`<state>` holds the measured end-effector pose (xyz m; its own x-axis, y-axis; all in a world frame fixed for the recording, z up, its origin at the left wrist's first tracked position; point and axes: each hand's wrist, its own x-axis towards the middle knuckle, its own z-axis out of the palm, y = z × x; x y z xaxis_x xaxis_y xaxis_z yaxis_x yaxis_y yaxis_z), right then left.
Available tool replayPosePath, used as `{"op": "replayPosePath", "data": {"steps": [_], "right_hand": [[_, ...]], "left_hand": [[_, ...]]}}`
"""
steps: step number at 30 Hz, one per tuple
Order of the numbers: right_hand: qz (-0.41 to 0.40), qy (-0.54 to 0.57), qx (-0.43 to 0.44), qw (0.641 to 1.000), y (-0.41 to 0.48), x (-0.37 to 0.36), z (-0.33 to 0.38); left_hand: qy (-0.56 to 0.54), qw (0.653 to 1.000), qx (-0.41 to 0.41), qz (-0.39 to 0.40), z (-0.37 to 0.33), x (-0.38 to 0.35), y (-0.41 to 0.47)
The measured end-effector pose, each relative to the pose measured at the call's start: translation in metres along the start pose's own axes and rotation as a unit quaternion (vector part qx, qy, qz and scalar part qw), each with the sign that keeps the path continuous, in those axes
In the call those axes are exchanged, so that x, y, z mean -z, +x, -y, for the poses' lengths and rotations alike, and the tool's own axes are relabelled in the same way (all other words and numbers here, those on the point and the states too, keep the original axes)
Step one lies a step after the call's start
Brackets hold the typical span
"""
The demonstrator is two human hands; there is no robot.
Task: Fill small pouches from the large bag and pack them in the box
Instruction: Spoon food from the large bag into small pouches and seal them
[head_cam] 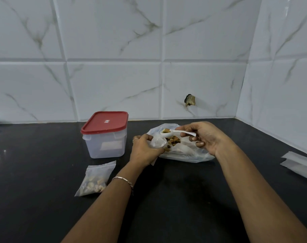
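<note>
Pouch [159, 143] apparently in left hand [145, 152], below spoon [167, 132].

— What lies under everything?
— A black worktop [44, 216], slightly glossy, filling the lower half of the frame.
— And behind it?
— A wall of white tiles [114, 32] with grey-green marble veins. It turns a corner at the right of the frame.
— Any marks on it?
— A dark chipped hole [190, 99] in one tile, right of centre, a little above the worktop's back edge.

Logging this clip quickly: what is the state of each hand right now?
Left hand: holds a small clear pouch.
Right hand: pinches a loaded white plastic spoon.
</note>
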<state>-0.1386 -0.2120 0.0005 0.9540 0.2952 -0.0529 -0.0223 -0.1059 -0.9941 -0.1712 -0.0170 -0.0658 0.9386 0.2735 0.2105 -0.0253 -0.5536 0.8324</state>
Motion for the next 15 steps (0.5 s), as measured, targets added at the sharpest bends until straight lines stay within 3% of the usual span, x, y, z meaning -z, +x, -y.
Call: {"op": "replayPosePath", "data": {"steps": [7, 9, 12, 15], "right_hand": [[-0.012, -0.154, 0.136, 0.979, -0.011, -0.021, 0.005], [-0.014, -0.243, 0.199, 0.949, -0.011, -0.024, 0.003], [-0.008, -0.383, 0.291, 0.877, -0.013, -0.03, 0.0], [-0.038, -0.434, 0.35, 0.829, -0.017, -0.035, 0.0]], "left_hand": [[-0.016, 1.0, -0.006, -0.007, -0.002, 0.0, -0.002], [-0.023, 1.0, -0.003, -0.007, -0.003, -0.001, -0.003], [-0.044, 0.999, 0.003, -0.014, -0.005, -0.002, -0.002], [-0.059, 0.998, 0.007, -0.013, -0.005, -0.002, -0.002]]}}
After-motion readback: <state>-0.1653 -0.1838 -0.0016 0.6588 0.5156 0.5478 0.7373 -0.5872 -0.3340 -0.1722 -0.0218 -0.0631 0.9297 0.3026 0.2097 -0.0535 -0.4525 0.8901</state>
